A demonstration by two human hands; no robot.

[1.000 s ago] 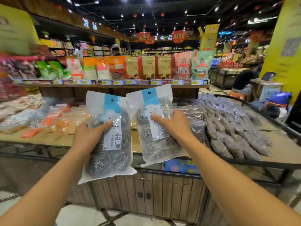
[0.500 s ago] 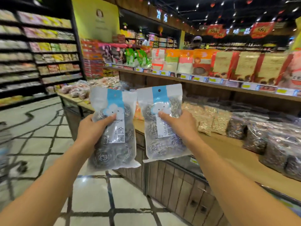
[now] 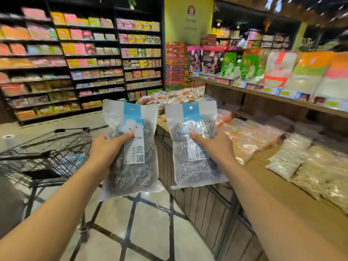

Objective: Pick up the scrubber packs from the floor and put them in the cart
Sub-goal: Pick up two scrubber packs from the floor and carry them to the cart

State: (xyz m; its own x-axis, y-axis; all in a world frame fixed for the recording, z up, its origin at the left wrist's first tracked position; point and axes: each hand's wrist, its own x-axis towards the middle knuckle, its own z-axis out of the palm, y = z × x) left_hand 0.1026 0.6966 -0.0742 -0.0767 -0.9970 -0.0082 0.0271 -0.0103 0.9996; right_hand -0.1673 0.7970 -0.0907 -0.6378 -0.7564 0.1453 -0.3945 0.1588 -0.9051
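Note:
I hold two clear scrubber packs upright at chest height, each with a blue header and steel-wool balls inside. My left hand (image 3: 107,147) grips the left scrubber pack (image 3: 131,166), thumb across its white label. My right hand (image 3: 214,146) grips the right scrubber pack (image 3: 192,166) the same way. The black wire cart (image 3: 56,147) stands at the left, lower than the packs, with its basket open at the top. The left pack hangs just right of the cart's near corner.
A wooden display counter (image 3: 207,204) with bagged goods runs along the right. Tall shelves (image 3: 75,63) of packaged goods line the back left. A pale tiled floor (image 3: 150,232) with dark lines lies below. A white tape roll (image 3: 8,137) sits on the floor beyond the cart.
My view has swung to the left, bringing the cart and the tall shelves into sight. Both hands keep their hold on the packs, held out in front.

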